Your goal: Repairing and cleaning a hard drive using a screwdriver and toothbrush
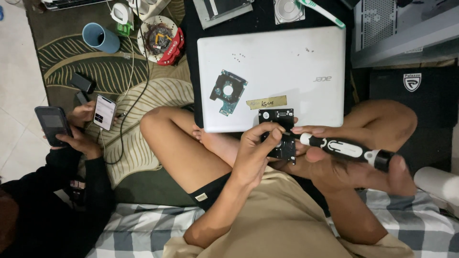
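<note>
Sitting cross-legged on the floor, the person holds a small black hard drive (pixel 282 138) over the lap, at the near edge of a closed white laptop (pixel 272 76). The left hand (pixel 256 153) is closed around the drive's left side, thumb on top. The right hand (pixel 334 165) is wrapped around a black-and-white screwdriver (pixel 344 149), whose tip meets the drive's right part.

Progress, as judged: a green circuit board (pixel 228 91) already lies loose on the laptop lid, with several tiny screws (pixel 237 56) scattered near it, so some dismantling looks done; the black drive is in one piece and under the driver.

Orientation: the screwdriver's long axis runs nearly level, tip pointing left toward the drive, handle to the right. The drive's long axis runs away from the person.

At far left, another person's hands hold two phones (pixel 104 112).
</note>
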